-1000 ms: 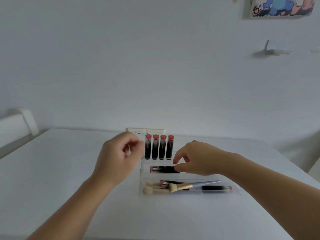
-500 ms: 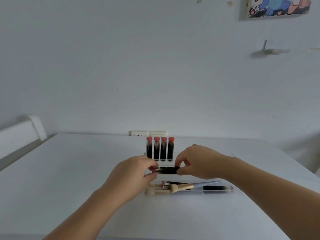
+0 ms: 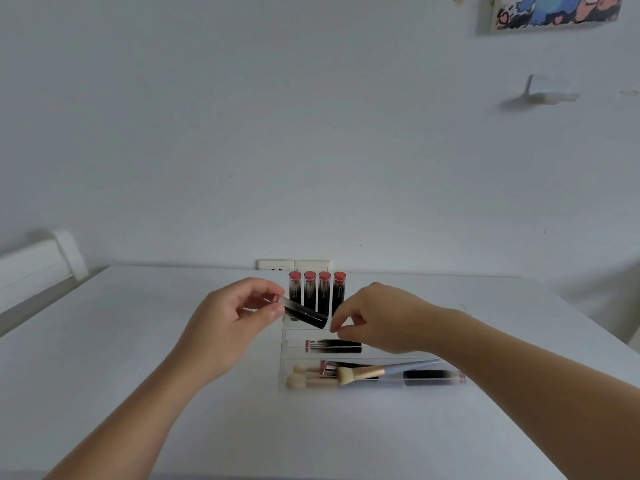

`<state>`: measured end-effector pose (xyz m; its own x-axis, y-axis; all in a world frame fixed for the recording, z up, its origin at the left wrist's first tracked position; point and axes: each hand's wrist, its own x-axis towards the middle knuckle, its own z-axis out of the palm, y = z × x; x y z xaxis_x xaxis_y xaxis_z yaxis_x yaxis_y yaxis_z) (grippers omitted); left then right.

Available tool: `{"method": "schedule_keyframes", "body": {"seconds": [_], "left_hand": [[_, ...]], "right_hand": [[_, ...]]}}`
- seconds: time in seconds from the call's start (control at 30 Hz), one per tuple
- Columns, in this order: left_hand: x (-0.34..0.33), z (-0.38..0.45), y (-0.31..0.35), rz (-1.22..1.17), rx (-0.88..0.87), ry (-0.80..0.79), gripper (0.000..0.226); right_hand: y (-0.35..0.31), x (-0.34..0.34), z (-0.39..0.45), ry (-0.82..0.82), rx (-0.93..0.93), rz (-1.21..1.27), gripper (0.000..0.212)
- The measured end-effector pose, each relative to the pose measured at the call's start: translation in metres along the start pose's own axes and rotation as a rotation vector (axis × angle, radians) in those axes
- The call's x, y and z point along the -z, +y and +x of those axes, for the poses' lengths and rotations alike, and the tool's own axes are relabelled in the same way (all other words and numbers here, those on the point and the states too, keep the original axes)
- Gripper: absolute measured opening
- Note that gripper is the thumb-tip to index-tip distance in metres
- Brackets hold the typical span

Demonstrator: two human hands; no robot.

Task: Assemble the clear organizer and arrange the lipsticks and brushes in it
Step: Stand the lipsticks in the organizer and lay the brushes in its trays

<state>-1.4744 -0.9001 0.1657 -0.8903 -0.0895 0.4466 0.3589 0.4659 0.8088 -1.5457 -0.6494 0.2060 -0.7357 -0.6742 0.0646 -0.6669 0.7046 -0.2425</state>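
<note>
The organizer (image 3: 282,372) is clear, glossy plastic. The lipstick (image 3: 304,314) pinched in the left hand (image 3: 228,327) has a shiny black plastic case. The brush (image 3: 381,371) near the front shows soft pale bristles, a gold metallic ferrule and a smooth blue handle. The table (image 3: 121,341) looks matt white.

A white table (image 3: 104,341) meets a plain white wall (image 3: 277,133) bearing a colourful picture (image 3: 554,10).

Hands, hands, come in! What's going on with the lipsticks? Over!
Left hand pinching one lipstick, tilted above organizer. Right hand beside it, holding nothing. Four upright lipsticks behind. Nothing blocking.
</note>
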Motion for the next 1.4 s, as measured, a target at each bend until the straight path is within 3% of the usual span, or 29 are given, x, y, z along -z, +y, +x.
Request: {"method": "schedule_keyframes", "body": {"seconds": [0.13,0.3,0.63,0.87,1.1,1.4], "left_hand": [[-0.004,-0.002,-0.001,-0.061,-0.026,0.049,0.023],[-0.015,-0.006,0.001,0.030,-0.100,0.110,0.023],[-0.024,0.001,-0.006,0.296,-0.231,0.044,0.018],[-0.025,0.003,-0.010,0.358,-0.262,0.052,0.025],[-0.027,0.000,-0.011,0.415,-0.245,0.000,0.048],[-0.026,0.000,-0.010,0.460,-0.240,0.014,0.049]], "right_hand": [[-0.011,-0.004,0.010,-0.003,0.029,-0.087,0.020],[-0.017,-0.004,0.017,-0.110,0.004,-0.165,0.022],[-0.013,0.004,0.016,-0.272,-0.040,-0.195,0.027],[-0.007,-0.001,0.013,-0.213,0.016,-0.184,0.025],[0.000,-0.006,0.010,-0.140,0.018,-0.134,0.023],[0.002,-0.007,0.002,-0.063,0.013,-0.066,0.022]]}}
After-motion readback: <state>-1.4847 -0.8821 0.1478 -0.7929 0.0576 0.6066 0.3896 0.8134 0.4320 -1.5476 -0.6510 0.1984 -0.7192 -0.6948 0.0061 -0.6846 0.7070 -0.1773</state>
